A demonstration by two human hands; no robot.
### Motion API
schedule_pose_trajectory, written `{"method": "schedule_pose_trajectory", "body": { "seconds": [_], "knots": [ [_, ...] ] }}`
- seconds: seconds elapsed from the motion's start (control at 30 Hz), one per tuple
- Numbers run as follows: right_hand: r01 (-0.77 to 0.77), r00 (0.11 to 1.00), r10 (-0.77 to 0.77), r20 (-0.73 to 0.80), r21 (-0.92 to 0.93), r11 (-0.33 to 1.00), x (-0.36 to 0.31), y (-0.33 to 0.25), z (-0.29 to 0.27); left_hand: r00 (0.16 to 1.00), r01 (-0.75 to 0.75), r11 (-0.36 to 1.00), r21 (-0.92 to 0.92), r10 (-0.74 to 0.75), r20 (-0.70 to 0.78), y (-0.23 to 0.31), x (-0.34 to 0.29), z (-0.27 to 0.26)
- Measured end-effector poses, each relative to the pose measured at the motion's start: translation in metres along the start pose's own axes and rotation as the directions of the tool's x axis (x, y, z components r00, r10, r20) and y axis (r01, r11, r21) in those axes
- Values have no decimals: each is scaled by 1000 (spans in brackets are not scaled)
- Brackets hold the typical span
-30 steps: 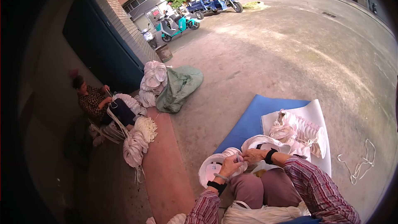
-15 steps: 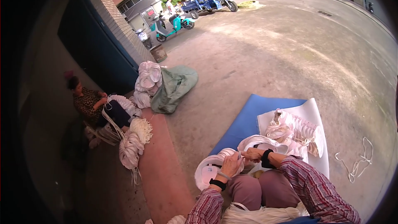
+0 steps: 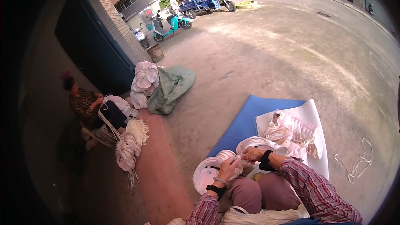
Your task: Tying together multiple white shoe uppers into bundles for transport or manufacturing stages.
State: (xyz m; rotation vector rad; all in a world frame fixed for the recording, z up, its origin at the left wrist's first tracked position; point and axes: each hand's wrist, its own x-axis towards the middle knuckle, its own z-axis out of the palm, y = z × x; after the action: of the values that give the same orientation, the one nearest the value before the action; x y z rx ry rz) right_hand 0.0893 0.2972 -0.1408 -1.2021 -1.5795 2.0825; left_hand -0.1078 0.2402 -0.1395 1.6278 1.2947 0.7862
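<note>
Above my knees, my left hand point(image 3: 228, 169) and my right hand point(image 3: 252, 154) are close together, fingers pinched. Whatever is between their fingertips is too small to make out. Just below and left of them lies a curved stack of white pieces point(image 3: 207, 176) with a pale pink inner face, partly hidden by my left hand. Another white stack point(image 3: 254, 142) sits behind my right hand. Across my lap lies a bundle of cream cords point(image 3: 262, 216).
More white stacks point(image 3: 302, 134) rest on a blue and white sheet point(image 3: 237, 127) to the right. A loose white cord point(image 3: 357, 164) lies on the concrete. At left, a seated person point(image 3: 85, 104) handles cords beside white bundles point(image 3: 127, 152) and a green sack point(image 3: 171, 89).
My left hand has drawn slightly down and left, widening the gap to my right hand. The whole view has shifted a little left. The stacks stay in place.
</note>
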Motion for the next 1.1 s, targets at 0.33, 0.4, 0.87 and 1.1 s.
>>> {"method": "schedule_pose_trajectory", "body": {
  "seconds": [0.33, 0.4, 0.87, 1.1],
  "knots": [
    [-132, 976, 39, -215, -439, 889, -9, -9, 3, 933, 318, 672, -669, -348, 94, 17, 4, 2],
    [-117, 974, 8, -228, -469, 875, -7, -10, 8, 926, 345, 697, -629, -363, 105, 2, 5, -2],
    [486, 723, -689, -46, -676, 554, -10, -53, 31, 984, 148, 935, 322, -171, 46, 16, 6, -17],
    [347, 938, -304, 168, -428, 835, 17, -45, 21, 978, 206, 969, -133, -202, 49, -1, -2, -31]
  ]
}}
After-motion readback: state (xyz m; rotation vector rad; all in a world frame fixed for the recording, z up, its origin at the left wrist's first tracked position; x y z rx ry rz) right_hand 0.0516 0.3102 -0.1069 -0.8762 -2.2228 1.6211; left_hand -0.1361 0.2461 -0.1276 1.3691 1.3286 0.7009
